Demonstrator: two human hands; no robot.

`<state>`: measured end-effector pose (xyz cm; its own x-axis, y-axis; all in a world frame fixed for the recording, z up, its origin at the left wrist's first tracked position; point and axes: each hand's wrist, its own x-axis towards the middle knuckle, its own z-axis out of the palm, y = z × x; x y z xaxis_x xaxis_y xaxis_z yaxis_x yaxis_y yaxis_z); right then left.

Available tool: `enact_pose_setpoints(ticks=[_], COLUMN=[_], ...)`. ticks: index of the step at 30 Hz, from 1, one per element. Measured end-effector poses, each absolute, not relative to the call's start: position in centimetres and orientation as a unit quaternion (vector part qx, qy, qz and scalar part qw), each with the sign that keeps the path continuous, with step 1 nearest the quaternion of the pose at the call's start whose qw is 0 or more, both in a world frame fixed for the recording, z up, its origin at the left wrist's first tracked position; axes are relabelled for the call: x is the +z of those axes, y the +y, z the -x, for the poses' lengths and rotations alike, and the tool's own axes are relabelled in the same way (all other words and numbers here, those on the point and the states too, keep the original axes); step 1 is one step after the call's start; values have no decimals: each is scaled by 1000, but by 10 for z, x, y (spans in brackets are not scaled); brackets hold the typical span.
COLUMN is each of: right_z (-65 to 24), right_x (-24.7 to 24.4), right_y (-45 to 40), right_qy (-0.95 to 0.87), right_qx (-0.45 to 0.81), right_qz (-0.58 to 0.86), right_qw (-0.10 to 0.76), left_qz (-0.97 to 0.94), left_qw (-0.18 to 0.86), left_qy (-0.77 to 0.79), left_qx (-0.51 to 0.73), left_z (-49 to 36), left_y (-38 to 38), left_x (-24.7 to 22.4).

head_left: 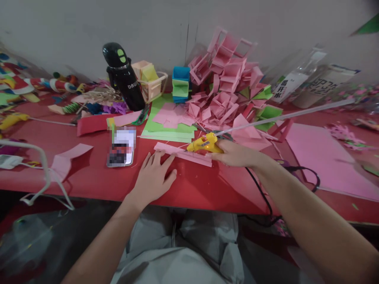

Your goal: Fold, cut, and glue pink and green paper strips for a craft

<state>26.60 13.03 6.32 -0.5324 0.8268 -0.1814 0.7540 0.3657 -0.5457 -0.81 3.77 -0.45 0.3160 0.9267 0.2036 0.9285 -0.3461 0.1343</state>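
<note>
A folded strip of pink paper point(195, 157) lies on the red table in front of me. My left hand point(154, 173) rests flat with fingers spread, its fingertips on the strip's left part. In my right hand point(233, 153) is a yellow glue gun point(204, 144), its nozzle pointing left at the strip's middle. A long clear glue stick point(284, 118) runs out from the back of the gun toward the upper right. Whether the nozzle touches the paper I cannot tell.
A phone point(124, 146) lies left of the strip. Behind stand a black bottle point(127, 83), a blue and green paper box point(180, 85) and a heap of pink folded paper point(225, 75). A black cord point(260, 189) hangs over the table edge. Pink sheets point(328, 157) lie at right.
</note>
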Motion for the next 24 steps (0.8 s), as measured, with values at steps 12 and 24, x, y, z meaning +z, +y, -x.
enact_pose_setpoints(ticks=[12, 24], right_z=[-278, -301], right_x=[65, 60], right_y=[124, 114], right_qy=[-811, -848], right_qx=[288, 309], right_qz=[509, 414], right_qw=[31, 117], left_qz=[811, 811], left_qw=[7, 6], left_qy=[-572, -572], left_qx=[-121, -124], left_z=[9, 8], left_y=[38, 38], left_x=[-6, -5])
